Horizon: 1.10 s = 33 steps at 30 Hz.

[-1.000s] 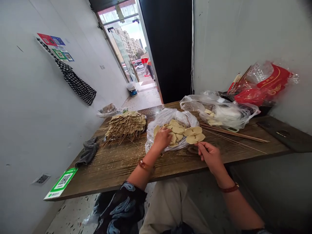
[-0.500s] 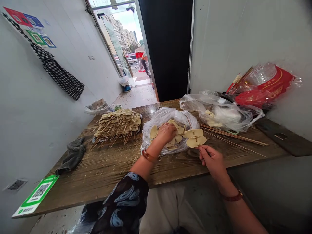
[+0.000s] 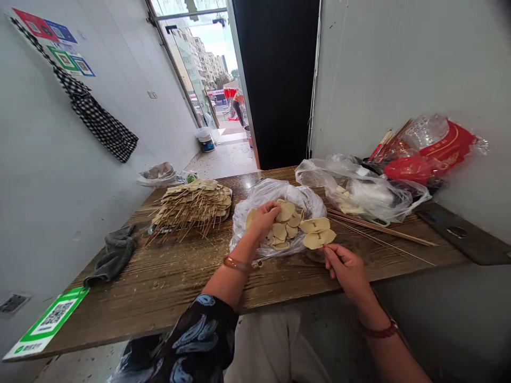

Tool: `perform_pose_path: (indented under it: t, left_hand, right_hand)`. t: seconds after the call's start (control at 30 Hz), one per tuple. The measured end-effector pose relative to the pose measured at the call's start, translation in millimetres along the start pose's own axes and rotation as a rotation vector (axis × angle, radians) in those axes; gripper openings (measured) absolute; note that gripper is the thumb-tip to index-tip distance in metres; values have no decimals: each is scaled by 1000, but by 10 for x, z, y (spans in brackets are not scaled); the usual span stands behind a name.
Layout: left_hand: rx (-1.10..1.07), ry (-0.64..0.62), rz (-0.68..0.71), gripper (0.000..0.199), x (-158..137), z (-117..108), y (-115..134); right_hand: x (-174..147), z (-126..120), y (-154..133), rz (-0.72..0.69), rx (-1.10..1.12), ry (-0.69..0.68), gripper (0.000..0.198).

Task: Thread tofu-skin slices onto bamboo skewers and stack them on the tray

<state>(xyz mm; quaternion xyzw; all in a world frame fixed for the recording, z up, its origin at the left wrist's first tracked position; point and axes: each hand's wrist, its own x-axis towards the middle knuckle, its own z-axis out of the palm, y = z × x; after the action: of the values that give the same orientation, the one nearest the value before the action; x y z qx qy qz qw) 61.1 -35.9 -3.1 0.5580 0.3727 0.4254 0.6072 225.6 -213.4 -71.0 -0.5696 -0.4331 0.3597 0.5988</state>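
Observation:
My right hand (image 3: pixel 346 267) pinches the lower end of a thin skewer at its fingertips. Threaded on that skewer are two pale yellow, oval flat slices (image 3: pixel 318 239), held over the table's front part. My left hand (image 3: pixel 263 219) is closed at the fingertips on the edge of a pale round slice (image 3: pixel 286 211), just above an open clear plastic bag (image 3: pixel 239 213). More loose slices (image 3: pixel 279 231) lie in the bag, some partly hidden by my left hand. The exact food is unclear.
On the wooden table (image 3: pixel 167 298), a pile of skewered slices (image 3: pixel 195 205) stands left of the bag. Bare skewers (image 3: pixel 383 229) lie to the right, before another plastic bag (image 3: pixel 371 191). A grey cloth (image 3: pixel 114 255) and a QR-code card (image 3: pixel 48 322) are at the left.
My left hand has drawn slightly back and left, its fingers now pinching a slice from the bag. The right hand with the skewer has hardly moved; the view has shifted slightly.

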Motion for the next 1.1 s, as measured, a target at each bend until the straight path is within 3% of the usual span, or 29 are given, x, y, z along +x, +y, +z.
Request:
perform_pose_path:
  t: [0.2, 0.33, 0.63, 1.1]
  left_hand:
    - [-238, -47, -91, 30, -233, -142, 38]
    - [-263, -62, -92, 40, -293, -197, 0]
    - [-138, 46, 78, 30, -322, -302, -14]
    - [-66, 68, 102, 22, -374, -241, 46]
  right_hand:
    - [-23, -36, -20, 32, -63, -138, 38]
    - [-37, -30, -71, 43, -140, -196, 36]
    - [-45, -47, -79, 29, -310, -279, 35]
    - [-45, -20, -57, -31, -407, -299, 35]
